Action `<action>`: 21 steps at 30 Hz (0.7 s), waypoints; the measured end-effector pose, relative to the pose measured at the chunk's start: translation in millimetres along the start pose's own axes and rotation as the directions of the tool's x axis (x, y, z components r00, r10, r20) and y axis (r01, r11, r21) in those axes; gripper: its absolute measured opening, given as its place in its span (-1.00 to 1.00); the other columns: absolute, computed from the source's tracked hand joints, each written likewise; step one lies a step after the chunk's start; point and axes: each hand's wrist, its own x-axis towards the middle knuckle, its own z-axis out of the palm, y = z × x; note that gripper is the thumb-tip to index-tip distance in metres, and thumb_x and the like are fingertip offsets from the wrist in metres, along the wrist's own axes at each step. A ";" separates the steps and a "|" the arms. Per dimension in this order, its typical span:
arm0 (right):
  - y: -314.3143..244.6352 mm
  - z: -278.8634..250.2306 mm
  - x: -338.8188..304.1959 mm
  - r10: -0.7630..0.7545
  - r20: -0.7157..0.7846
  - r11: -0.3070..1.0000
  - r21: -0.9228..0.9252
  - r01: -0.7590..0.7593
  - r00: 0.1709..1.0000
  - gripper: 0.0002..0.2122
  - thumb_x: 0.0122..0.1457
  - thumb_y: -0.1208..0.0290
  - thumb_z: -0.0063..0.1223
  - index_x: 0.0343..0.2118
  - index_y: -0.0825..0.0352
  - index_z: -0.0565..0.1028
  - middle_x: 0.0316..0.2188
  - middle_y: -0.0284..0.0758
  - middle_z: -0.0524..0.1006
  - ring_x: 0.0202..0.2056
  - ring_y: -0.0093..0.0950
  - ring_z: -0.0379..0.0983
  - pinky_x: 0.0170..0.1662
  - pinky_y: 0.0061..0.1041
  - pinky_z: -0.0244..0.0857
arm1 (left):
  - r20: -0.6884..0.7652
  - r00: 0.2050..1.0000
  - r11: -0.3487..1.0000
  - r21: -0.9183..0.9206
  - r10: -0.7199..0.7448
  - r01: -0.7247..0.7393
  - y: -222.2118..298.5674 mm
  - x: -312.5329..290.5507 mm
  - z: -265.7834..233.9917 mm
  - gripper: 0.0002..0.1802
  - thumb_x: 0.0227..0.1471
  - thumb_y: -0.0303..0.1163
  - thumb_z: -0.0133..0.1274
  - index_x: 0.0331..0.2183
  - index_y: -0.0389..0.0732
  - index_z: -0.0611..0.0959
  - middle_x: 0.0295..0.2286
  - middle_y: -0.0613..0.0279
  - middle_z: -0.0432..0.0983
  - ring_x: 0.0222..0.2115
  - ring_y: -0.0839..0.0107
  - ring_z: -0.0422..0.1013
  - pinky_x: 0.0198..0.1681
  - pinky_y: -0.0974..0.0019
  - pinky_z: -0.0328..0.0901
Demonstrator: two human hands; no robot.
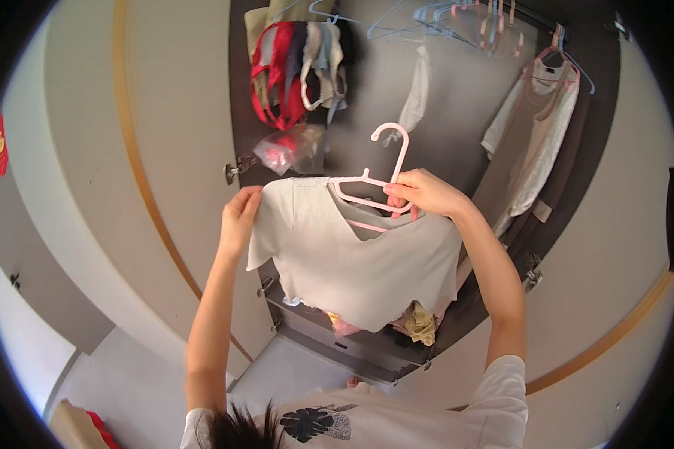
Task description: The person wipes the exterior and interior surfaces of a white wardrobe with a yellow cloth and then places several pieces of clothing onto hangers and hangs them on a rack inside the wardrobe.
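A pale grey short-sleeved top [359, 269] with a V-shaped neckline hangs in front of me on a pink plastic hanger [401, 150]. The hanger's hook sticks up above the neckline, and part of its frame shows through the opening. My left hand [240, 217] pinches the top at its left shoulder and sleeve. My right hand [427, 193] is closed around the hanger beside the neckline, over the right shoulder of the top. The lower part of the hanger is hidden inside the cloth.
Behind the top stands an open wardrobe with blue hangers [434, 19] on its rail. Bags and straps [296, 71] hang at its left, with a clear plastic bag [292, 148] below. Clothes [535, 135] hang at the right. Crumpled items [419, 323] lie low inside. Doors flank both sides.
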 end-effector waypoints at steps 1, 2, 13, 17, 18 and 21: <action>2.1 -6.3 -5.4 0.016 -0.028 1.000 -0.005 -0.016 0.999 -0.68 0.28 0.27 -0.09 -0.45 0.47 0.47 -0.54 -0.32 0.50 -0.47 -0.52 0.54 -0.61 -0.59 0.35 | 0.026 1.000 1.000 -0.016 0.012 -0.012 -8.1 0.1 11.7 -0.79 0.18 -0.38 -0.06 -0.23 -0.27 0.60 -0.51 0.43 0.47 -0.44 0.64 0.32 -0.31 0.52 0.25; 4.0 -11.7 -9.9 0.051 -0.029 0.998 0.035 -0.050 0.998 -0.69 0.27 0.27 -0.08 -0.45 0.47 0.47 -0.52 -0.28 0.51 -0.47 -0.50 0.54 -0.61 -0.58 0.35 | 0.043 0.999 0.996 -0.086 0.030 -0.026 -18.8 -1.5 22.6 -0.79 0.18 -0.40 -0.06 -0.21 -0.27 0.59 -0.47 0.42 0.47 -0.43 0.64 0.32 -0.30 0.52 0.24; 21.3 -86.1 -76.0 0.412 -0.316 0.892 -0.053 -0.450 0.855 -0.71 0.26 0.28 -0.09 -0.52 0.37 0.44 -0.58 -0.37 0.49 -0.53 -0.51 0.55 -0.64 -0.62 0.26 | 0.354 0.932 0.958 -0.286 0.079 0.028 -104.5 -20.8 196.6 -0.71 0.06 -0.57 -0.04 -0.13 -0.21 0.54 -0.37 0.24 0.57 -0.40 0.51 0.45 -0.28 0.44 0.34; 26.6 -131.4 -88.3 0.438 -0.433 0.841 -0.113 -0.529 0.788 -0.69 0.24 0.29 -0.06 -0.56 0.43 0.44 -0.58 -0.29 0.50 -0.57 -0.44 0.56 -0.67 -0.56 0.31 | 0.537 0.831 0.875 -0.463 0.146 0.146 -72.0 -39.1 261.7 -0.70 0.05 -0.59 -0.09 -0.13 -0.22 0.54 -0.36 0.23 0.57 -0.40 0.51 0.45 -0.29 0.43 0.34; 26.2 -145.2 -88.9 0.432 -0.457 0.834 -0.127 -0.537 0.778 -0.69 0.24 0.29 -0.06 -0.56 0.43 0.44 -0.58 -0.29 0.50 -0.57 -0.44 0.56 -0.67 -0.56 0.31 | 0.589 0.791 0.861 -0.478 0.166 0.175 -59.8 -41.6 274.8 -0.69 0.05 -0.60 -0.10 -0.13 -0.22 0.54 -0.35 0.23 0.57 -0.41 0.51 0.46 -0.29 0.43 0.35; 10.5 -183.2 -77.2 0.405 -0.574 0.801 -0.152 -0.579 0.711 -0.67 0.23 0.30 -0.04 -0.55 0.49 0.44 -0.59 -0.21 0.51 -0.59 -0.41 0.56 -0.67 -0.50 0.35 | 0.615 0.733 0.850 -0.518 0.292 0.097 -34.1 -37.6 307.7 -0.72 0.06 -0.57 -0.08 -0.15 -0.24 0.54 -0.35 0.22 0.58 -0.40 0.51 0.46 -0.28 0.42 0.35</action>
